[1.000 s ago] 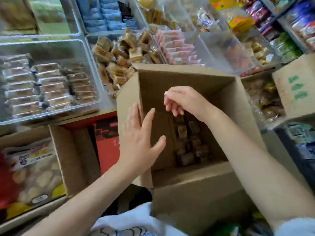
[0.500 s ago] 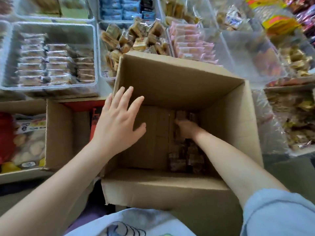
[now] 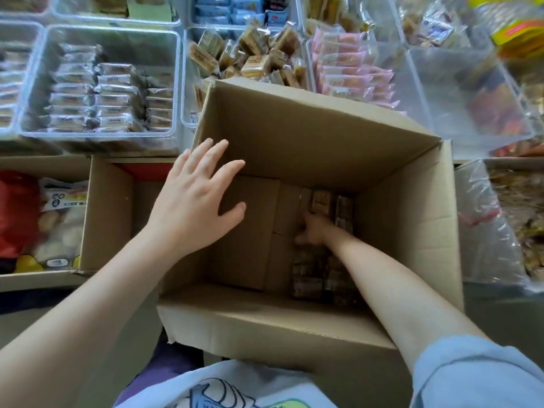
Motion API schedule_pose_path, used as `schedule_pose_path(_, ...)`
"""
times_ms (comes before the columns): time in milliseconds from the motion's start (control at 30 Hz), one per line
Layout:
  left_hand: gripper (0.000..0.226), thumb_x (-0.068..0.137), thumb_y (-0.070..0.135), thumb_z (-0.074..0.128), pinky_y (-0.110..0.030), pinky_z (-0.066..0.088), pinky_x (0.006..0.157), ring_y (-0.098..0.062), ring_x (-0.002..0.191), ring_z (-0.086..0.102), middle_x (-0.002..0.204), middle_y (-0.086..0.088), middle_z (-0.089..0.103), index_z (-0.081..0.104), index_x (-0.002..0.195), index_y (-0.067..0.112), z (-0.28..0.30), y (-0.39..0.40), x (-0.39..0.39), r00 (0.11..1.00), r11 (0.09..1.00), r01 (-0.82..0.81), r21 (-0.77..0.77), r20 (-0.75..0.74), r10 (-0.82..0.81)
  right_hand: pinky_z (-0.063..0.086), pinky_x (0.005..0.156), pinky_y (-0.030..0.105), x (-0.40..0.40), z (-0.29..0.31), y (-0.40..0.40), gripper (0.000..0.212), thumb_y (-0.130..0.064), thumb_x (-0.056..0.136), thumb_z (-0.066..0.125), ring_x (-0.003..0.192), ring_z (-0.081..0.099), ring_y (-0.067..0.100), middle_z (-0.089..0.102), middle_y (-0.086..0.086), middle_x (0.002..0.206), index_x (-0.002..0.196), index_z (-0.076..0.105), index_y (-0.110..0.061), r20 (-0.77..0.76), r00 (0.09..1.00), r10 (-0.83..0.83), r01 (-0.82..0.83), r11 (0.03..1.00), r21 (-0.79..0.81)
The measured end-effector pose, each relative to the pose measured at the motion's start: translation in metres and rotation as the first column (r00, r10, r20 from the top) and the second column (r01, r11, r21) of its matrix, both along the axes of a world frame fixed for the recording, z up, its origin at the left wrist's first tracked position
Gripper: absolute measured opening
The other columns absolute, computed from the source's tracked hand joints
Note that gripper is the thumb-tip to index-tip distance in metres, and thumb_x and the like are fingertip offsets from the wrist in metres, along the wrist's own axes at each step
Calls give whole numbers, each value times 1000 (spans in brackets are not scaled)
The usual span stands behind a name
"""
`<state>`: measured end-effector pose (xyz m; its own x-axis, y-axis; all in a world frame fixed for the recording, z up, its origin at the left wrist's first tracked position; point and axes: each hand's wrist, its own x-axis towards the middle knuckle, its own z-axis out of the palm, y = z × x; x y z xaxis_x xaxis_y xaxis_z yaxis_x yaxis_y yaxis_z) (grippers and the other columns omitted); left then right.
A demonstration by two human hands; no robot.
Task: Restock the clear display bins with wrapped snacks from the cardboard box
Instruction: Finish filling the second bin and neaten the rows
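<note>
Left hand (image 3: 197, 198) flat, fingers spread, against left wall of cardboard box (image 3: 406, 219); right hand (image 3: 313, 231) deep inside among wrapped snacks (image 3: 321, 201) at right bottom, grip impossible to tell; clear display bins (image 3: 176, 83) beyond, far side

Lt blue sleeve (image 3: 482, 375), white printed tee (image 3: 235, 387).

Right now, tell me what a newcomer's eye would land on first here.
The big open cardboard box fills the middle, with the right hand deep inside among brown wrapped snacks stacked along its right side. The left hand, fingers spread, is at the box's left wall. Behind it, clear display bins hold rows of wrapped snacks.
</note>
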<state>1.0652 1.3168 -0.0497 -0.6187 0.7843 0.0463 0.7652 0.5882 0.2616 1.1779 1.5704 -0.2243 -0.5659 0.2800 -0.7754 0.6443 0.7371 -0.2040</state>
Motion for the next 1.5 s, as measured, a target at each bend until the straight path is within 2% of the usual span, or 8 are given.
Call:
schedule_pose_path(167, 67, 90, 47, 64, -51, 14, 125, -29, 154, 17, 162, -11, 32, 45, 149, 21, 3, -2, 0, 998, 998, 22, 57, 62, -25, 50, 82, 34, -26, 96, -10, 39, -43, 93, 63, 91, 63, 24, 67, 11, 109, 119, 57, -16, 48, 854, -517, 404, 603, -688)
schedule_pose_path(367, 64, 84, 56, 63, -47, 41, 110, -20, 128, 50, 132, 5, 57, 46, 139, 28, 24, -5, -14, 955, 920, -97, 379, 297, -22, 43, 105, 47, -59, 209, -50, 61, -44, 104, 32, 105, 62, 34, 57, 29, 130, 148, 37, -3, 8, 815, -580, 127, 164, -978)
schedule_pose_path(633, 27, 85, 33, 79, -26, 51, 63, -6, 73, 64, 89, 7, 70, 67, 106, 21, 47, -74, -115, 789, 812, -399, 425, 610, 68, 59, 70, 34, -151, 249, -116, 41, -33, 105, 44, 86, 70, 27, 65, 18, 108, 127, 56, -1, -378, 663, -647, 220, 650, -728)
schedule_pose_path(800, 21, 85, 33, 80, -32, 50, 60, -8, 65, 64, 78, 5, 72, 74, 103, 24, 30, -125, -190, 668, 837, -446, 318, 741, 74, 56, 85, 28, -224, 251, -163, 40, -47, 94, 63, 107, 63, 6, 62, -12, 120, 132, 54, -41, -555, 819, -146, -100, 916, -388)
schedule_pose_path(933, 7, 88, 37, 75, -20, 51, 66, -3, 75, 66, 79, 12, 73, 72, 95, 35, 10, -148, -240, 656, 851, -405, 335, 755, 14, 45, 76, 17, -283, 237, -199, 33, -32, 89, 73, 95, 59, 1, 62, -14, 105, 121, 64, -33, -523, 852, -18, -157, 944, -289)
schedule_pose_path(1067, 60, 95, 50, 61, -37, 50, 99, -17, 121, 58, 139, -2, 58, 46, 147, 23, -41, -163, -295, 768, 876, -420, 238, 607, 203, 41, 80, 22, -346, 197, -204, 30, -28, 88, 74, 100, 56, 11, 61, -8, 108, 117, 65, -27, -586, 810, -18, -57, 992, -109)
schedule_pose_path(1167, 77, 98, 58, 45, -48, 13, 125, -26, 153, 18, 165, -7, 24, 17, 160, 20, -87, -180, -320, 898, 947, -318, -41, 308, 315, 42, 87, 27, -389, 166, -192, 32, -22, 88, 72, 106, 56, 18, 59, 3, 119, 118, 62, -21, -642, 765, -54, 103, 994, 39)
schedule_pose_path(1500, 77, 92, 67, 21, -52, 2, 124, -27, 153, 22, 161, -10, 34, 38, 155, 25, -128, -187, -331, 972, 952, -223, -208, 24, 233, 44, 96, 36, -518, 91, -192, 36, -13, 95, 60, 120, 53, 26, 57, 5, 129, 130, 59, -23, -636, 755, 157, 70, 946, 317)
